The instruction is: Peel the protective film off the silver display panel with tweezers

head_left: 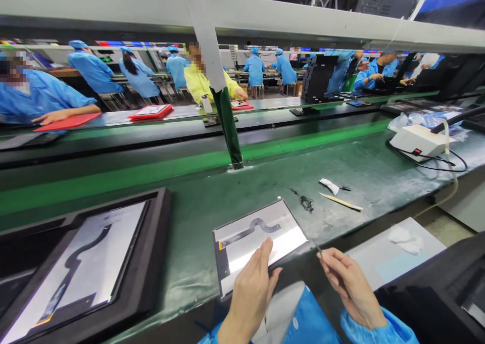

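- Silver display panel (261,235) is lying on the green worktop (341,157); left hand (252,283) is resting flat on it, fingers extended.
- Right hand (350,283) is pinching a thin pick (317,248) beside the panel.

Your worktop (197,217) is covered in a dark green mat. A silvery display panel (261,240) with a curved black ribbon lies flat at the near edge in front of you. To its left a black tray (151,263) holds another such panel. To the right of the panel there is a small heap of black scraps (305,201), then a white cloth scrap (329,185) and a pale flat stick (341,201). Far right sits a white box unit (417,141) with black cables.
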Demonstrator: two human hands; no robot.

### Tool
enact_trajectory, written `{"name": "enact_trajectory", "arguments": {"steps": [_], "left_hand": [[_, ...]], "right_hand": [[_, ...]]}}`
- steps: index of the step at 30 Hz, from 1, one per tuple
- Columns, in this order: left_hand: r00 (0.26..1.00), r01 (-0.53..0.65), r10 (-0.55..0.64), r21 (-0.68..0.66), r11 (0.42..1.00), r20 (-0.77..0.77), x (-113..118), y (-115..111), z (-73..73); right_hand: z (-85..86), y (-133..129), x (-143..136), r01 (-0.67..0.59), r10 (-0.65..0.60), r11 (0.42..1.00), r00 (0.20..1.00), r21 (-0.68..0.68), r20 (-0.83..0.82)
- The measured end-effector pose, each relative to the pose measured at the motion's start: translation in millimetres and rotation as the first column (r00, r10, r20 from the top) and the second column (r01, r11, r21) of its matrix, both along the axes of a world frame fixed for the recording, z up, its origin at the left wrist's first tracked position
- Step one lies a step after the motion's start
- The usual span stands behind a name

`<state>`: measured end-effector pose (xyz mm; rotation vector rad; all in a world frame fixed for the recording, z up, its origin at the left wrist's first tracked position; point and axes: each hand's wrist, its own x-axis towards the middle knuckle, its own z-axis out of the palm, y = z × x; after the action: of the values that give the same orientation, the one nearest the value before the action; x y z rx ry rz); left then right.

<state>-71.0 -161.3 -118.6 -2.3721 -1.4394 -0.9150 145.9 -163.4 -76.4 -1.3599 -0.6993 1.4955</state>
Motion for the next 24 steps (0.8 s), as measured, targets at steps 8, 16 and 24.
{"name": "enact_trajectory", "arguments": {"steps": [8,16,24], "left_hand": [[0.999,0.006,-0.004,0.060,0.998,-0.038,0,0,7.6],[0.969,0.163,-0.109,-0.240,0.957,0.223,26,42,50.9],[0.943,0.323,-0.225,-0.512,0.796,0.245,76,117,61.1]], "right_hand": [[-31.3,-2,7,-0.027,-0.048,0.978,0.936,0.206,0.350],[-31.1,19,18,-0.160,-0.219,0.882,0.694,0.443,0.686],[-24.0,29,20,-0.329,-0.403,0.701,0.550,0.633,0.731]]}}
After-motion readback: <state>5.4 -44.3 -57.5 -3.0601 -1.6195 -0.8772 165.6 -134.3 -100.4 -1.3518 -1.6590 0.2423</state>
